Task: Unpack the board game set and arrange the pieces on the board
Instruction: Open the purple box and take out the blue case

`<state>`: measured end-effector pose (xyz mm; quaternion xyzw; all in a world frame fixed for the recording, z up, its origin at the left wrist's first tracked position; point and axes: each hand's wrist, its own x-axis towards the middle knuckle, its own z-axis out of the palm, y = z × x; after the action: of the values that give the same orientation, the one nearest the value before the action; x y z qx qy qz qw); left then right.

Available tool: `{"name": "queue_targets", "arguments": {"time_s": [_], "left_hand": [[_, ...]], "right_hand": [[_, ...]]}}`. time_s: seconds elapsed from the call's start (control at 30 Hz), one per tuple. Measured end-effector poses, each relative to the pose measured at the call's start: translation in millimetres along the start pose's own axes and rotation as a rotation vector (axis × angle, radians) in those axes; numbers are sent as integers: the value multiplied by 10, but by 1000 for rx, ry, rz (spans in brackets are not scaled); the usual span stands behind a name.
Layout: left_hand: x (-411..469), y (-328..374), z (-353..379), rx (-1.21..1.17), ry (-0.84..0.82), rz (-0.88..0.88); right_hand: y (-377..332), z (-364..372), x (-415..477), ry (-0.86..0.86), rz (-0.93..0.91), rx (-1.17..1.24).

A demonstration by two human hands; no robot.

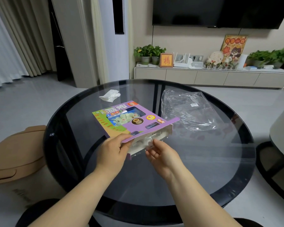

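**Xiangqi box held open at its near end over a glass table**

Head view: The purple board game box (134,122) carries large characters, upside down from here, that read 象棋. The smaller badges and labels on its lid are too small to read. On the far cabinet (210,77) a framed orange picture (166,60) shows 1 character, 福.

The box lies slightly tilted near the middle of a round, dark glass table (154,185) with a black rim. The table stands in a living room with a grey floor, pale curtains (15,38) and a wall-mounted television (220,12). Potted plants (148,52) stand on the cabinet.

Through the lid's window, pale round pieces (124,118) show inside. The near end of the box is open, and a clear plastic tray (147,139) shows in the opening. The left hand (113,151) grips the open end, with its fingers curled round the lid's edge. The right hand (162,154) pinches the edge of the tray between thumb and fingers.

Also on the glass are a crumpled white tissue (110,95) behind the box and an empty clear plastic bag (188,110) to its right. The bag has a small white label that is unreadable. A brown cardboard box (18,154) sits on the floor to the left.
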<state>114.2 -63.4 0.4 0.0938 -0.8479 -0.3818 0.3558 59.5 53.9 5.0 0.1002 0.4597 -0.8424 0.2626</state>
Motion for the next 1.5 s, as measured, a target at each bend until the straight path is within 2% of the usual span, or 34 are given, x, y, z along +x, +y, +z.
{"name": "queue_targets", "arguments": {"time_s": [0.2, 0.33, 0.47, 0.53, 0.63, 0.77, 0.87, 1.0, 1.17, 1.5], "left_hand": [[9, -87, 73, 72, -3, -39], [-1, -71, 140, 142, -81, -15], [-37, 17, 250, 385, -218, 60], [-61, 119, 258, 475, -261, 141], [-108, 146, 306, 461, -350, 268], [-163, -24, 290, 570, -443, 353], [-95, -142, 253, 595, -514, 357], [-66, -224, 257, 682, -440, 405], [-41, -314, 260, 749, -368, 396], [-38, -316, 280, 771, -364, 385]], "right_hand": [[-35, -279, -101, -8, -11, -3], [-132, -487, -195, 55, -38, -58], [-247, -462, -240, 133, -30, -121], [-283, -379, -161, 208, -41, -268], [-337, -289, -18, 329, -103, -545], [-458, -325, 71, 312, -111, -813], [-518, -367, 81, 246, -95, -847], [-618, -479, 73, 236, -107, -906], [-856, -810, 13, 314, -174, -1008], [-924, -1004, 41, 408, -300, -1302]]}}
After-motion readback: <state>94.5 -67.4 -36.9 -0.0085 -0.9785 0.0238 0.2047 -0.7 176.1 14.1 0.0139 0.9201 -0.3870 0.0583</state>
